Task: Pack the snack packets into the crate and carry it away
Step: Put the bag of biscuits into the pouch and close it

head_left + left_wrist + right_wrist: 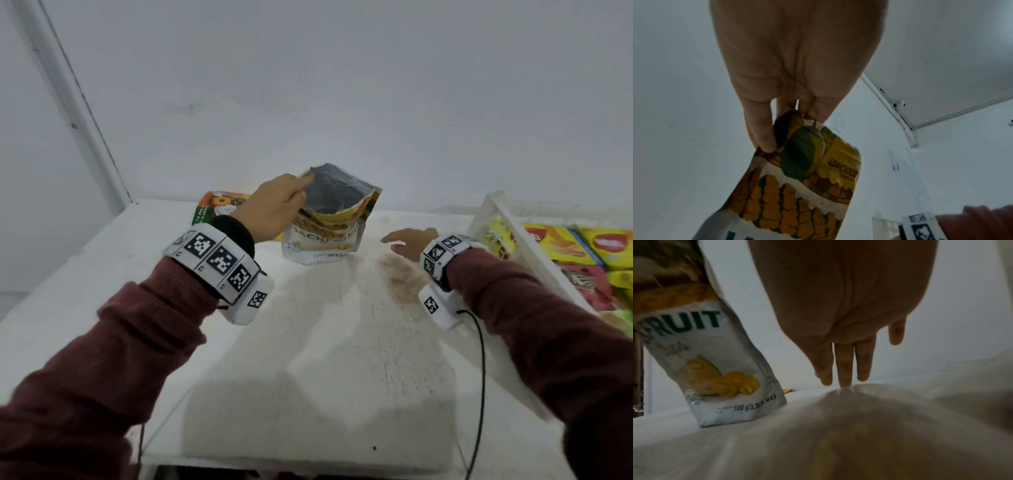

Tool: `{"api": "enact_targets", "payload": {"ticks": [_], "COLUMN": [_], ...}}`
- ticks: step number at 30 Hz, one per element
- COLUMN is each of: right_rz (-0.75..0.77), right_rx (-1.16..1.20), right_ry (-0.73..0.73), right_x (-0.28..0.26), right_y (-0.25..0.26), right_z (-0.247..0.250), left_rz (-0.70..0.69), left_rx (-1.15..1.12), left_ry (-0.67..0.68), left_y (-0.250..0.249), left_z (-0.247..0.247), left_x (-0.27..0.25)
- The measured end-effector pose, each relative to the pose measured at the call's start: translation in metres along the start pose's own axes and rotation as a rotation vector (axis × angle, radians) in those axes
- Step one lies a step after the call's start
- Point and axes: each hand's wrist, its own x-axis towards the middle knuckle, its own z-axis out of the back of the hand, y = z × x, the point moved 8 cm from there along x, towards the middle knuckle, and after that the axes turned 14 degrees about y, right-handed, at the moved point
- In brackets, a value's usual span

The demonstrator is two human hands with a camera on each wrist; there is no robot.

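My left hand (298, 187) pinches the top edge of a white and yellow jackfruit snack packet (325, 226), which stands upright with its bottom on the white table (342, 342). In the left wrist view my fingers (764, 139) grip the packet (803, 178) at its upper corner. My right hand (397, 240) hovers open to the right of the packet, apart from it. In the right wrist view its straight fingers (844, 369) hang just above the table beside the packet (715, 361). The white crate (507, 219) at the right holds several colourful packets.
A second fruit packet (219, 205) lies flat at the back of the table, behind my left wrist. A white wall rises directly behind the table. A black cable (481, 377) hangs from my right wrist over the table's front right.
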Motion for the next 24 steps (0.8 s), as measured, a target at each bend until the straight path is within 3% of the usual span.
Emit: {"api": "enact_targets", "payload": {"ticks": [3,8,11,17,24], "right_rz": [0.03,-0.018,0.021,-0.039,0.076], "right_rx": [0.14,0.001,-0.023,-0.248,-0.102], "right_ry": [0.138,0.104,0.176,0.061,-0.048], "right_x": [0.015,0.027,0.032,0.027,-0.011], "right_y": [0.001,0.003,0.005,0.003,0.015], "right_z": [-0.012,-0.011,-0.015,0.004,0.039], "left_rz": [0.016,0.006,-0.011,-0.021,-0.001], "left_rx": [-0.065,-0.058,-0.072,-0.085,-0.021], "left_ry": [0.007,-0.061,-0.102,-0.116,-0.102], "left_y": [0.005,0.002,0.0,0.002,0.001], "left_z": [-0.001,0.003,0.003,0.002,0.004], "left_x": [-0.002,-0.008,-0.011,-0.01,-0.01]}}
